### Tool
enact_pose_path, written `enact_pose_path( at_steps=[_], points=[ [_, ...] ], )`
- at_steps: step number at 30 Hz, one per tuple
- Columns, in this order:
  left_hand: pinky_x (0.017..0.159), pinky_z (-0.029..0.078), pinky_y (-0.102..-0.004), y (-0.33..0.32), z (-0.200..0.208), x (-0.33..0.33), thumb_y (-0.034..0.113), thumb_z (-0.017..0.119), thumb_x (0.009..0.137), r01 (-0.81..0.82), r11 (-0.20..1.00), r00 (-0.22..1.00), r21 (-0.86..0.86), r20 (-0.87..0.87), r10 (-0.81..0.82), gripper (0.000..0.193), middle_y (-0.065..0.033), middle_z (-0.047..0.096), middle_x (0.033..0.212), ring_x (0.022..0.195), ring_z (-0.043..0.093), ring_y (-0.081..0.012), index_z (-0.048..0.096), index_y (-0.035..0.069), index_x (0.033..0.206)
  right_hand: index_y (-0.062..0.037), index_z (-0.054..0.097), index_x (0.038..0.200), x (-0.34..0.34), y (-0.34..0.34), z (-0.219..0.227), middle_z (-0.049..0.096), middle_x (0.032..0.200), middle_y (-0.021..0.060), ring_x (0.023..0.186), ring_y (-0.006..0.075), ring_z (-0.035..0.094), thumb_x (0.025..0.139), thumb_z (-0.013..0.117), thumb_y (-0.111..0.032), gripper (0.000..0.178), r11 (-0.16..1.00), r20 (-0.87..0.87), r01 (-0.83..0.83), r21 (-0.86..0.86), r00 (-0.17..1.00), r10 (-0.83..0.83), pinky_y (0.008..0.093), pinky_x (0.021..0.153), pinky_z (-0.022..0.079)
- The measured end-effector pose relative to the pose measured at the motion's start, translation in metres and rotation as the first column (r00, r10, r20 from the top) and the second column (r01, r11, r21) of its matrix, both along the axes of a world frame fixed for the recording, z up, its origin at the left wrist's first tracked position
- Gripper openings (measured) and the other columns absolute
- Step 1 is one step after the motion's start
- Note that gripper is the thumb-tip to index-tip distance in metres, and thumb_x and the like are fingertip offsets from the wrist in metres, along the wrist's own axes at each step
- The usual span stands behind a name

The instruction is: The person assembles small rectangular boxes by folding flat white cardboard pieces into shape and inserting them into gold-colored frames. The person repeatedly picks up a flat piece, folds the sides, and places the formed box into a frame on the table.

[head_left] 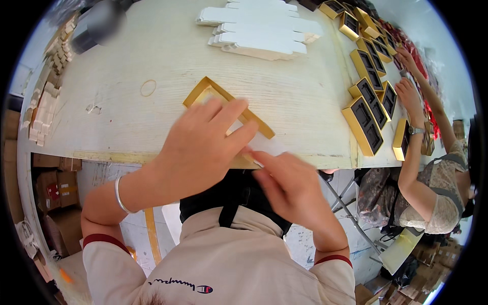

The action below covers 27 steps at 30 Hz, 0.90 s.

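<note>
A shallow gold cardboard box (256, 122), open on top with a pale inside, lies slantwise near the front edge of the table. My left hand (203, 140) reaches over it from the left, fingers bent over its wall and covering much of its middle. At the box's near end, my right hand (290, 180) has its thumb and curled fingers closed on the edge, close to the left hand's fingertips. Both hands are smeared a little by motion. The near wall and the exact grip are mostly hidden under the fingers.
A stack of flat white die-cut card blanks (259, 28) lies at the back. Several gold boxes with black inserts (366, 124) stand on the right, beside a co-worker's hands (409, 94). A rubber band (148, 88) and a grey cylindrical object (99, 25) are on the left.
</note>
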<state>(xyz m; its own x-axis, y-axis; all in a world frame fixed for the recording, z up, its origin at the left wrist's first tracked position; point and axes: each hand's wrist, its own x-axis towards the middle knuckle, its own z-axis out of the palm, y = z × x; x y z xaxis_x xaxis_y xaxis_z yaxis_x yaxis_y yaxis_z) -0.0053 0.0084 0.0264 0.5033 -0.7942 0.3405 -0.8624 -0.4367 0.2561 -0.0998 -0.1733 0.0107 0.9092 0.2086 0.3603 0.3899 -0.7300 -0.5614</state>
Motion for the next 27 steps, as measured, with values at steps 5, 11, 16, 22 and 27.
enact_pose_path(
  at_steps=[5, 11, 16, 22, 27],
  points=[
    [0.07, 0.048, -0.036, 0.015, -0.038, -0.012, 0.012, 0.077, 0.069, 0.123, 0.987, 0.935, -0.104, -0.321, -0.151, 0.032, -0.0071, 0.057, 0.113, 0.081, 0.057, -0.0252, 0.062, 0.008, 0.096, -0.0091, 0.061, 0.121, 0.029, -0.036, -0.001, 0.056, 0.097, 0.0067, 0.086, 0.0233, 0.056, 0.071, 0.062, 0.003, 0.051, 0.939, 0.13, -0.132, -0.319, 0.975, 0.181, 0.0353, 0.074, 0.047],
    [0.068, 0.047, -0.0341, 0.026, -0.047, 0.008, 0.009, 0.078, 0.067, 0.261, 0.946, 0.89, -0.194, -0.33, -0.314, 0.023, -0.0047, 0.058, 0.109, 0.08, 0.056, -0.0233, 0.06, 0.009, 0.082, -0.0099, 0.066, 0.108, 0.038, -0.039, -0.002, 0.057, 0.098, 0.0059, 0.093, 0.0245, 0.056, 0.068, 0.071, -0.006, 0.041, 0.838, -0.124, -0.4, -0.37, 0.916, 0.383, 0.0341, 0.078, 0.045],
    [0.065, 0.048, -0.0351, 0.021, -0.049, 0.008, 0.007, 0.076, 0.069, 0.189, 0.937, 0.909, -0.295, -0.307, -0.28, 0.02, -0.0058, 0.06, 0.096, 0.073, 0.058, -0.024, 0.057, 0.006, 0.075, -0.0087, 0.062, 0.09, 0.037, -0.038, -0.013, 0.049, 0.083, 0.0058, 0.078, 0.0238, 0.052, 0.069, 0.074, -0.008, 0.024, 0.911, -0.115, -0.378, -0.168, 0.925, 0.362, 0.034, 0.07, 0.042],
    [0.06, 0.048, -0.0326, 0.008, -0.058, -0.01, 0.002, 0.074, 0.07, -0.016, 0.933, 0.924, -0.359, -0.362, -0.124, 0.019, -0.0075, 0.061, 0.092, 0.072, 0.059, -0.0237, 0.063, 0.003, 0.085, -0.0069, 0.055, 0.079, 0.033, -0.015, -0.028, 0.046, 0.077, 0.0077, 0.069, 0.0254, 0.049, 0.072, 0.072, -0.005, 0.018, 0.974, -0.065, -0.217, -0.058, 0.975, 0.214, 0.0356, 0.063, 0.039],
    [0.059, 0.048, -0.0321, 0.001, -0.054, -0.017, 0.003, 0.074, 0.073, -0.047, 0.949, 0.938, -0.31, -0.339, -0.065, 0.018, -0.0071, 0.062, 0.085, 0.07, 0.059, -0.0239, 0.067, 0.004, 0.089, -0.0066, 0.054, 0.08, 0.03, -0.016, -0.021, 0.046, 0.077, 0.0083, 0.067, 0.0258, 0.049, 0.075, 0.07, -0.003, 0.017, 0.977, -0.148, -0.205, -0.052, 0.969, 0.195, 0.0359, 0.062, 0.038]
  ],
)
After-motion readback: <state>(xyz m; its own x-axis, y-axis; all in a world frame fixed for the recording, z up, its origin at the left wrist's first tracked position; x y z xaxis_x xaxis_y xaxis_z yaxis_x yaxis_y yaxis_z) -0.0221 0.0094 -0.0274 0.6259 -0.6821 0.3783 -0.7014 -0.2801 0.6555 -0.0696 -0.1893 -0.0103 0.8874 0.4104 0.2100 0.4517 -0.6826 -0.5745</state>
